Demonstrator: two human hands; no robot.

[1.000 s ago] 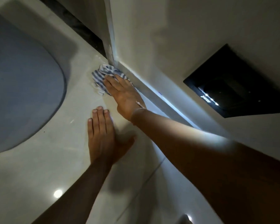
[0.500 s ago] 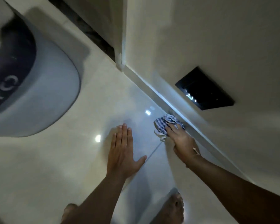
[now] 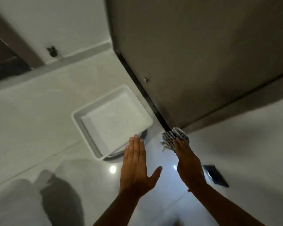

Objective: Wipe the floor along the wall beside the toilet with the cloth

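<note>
A blue-and-white striped cloth [image 3: 169, 139] lies bunched on the glossy white floor [image 3: 72, 168], at the corner where the pale wall [image 3: 252, 136] meets a dark door panel [image 3: 203, 62]. My right hand [image 3: 189, 165] presses down on the cloth, with its fingertips on the near edge. To the left of it, my left hand [image 3: 136, 167] rests flat on the floor, fingers together and thumb spread, holding nothing. The toilet is out of view.
A white square bin [image 3: 111, 121] stands just beyond my left fingertips. A black panel [image 3: 216, 176] is set low in the wall right of my right wrist. A dark strip [image 3: 147, 93] runs along the door's bottom edge. My shadow falls at lower left.
My right hand has dragged the cloth along the wall, away from the far corner by the toilet. The view has swung; the toilet has left the frame and the white bin has appeared.
</note>
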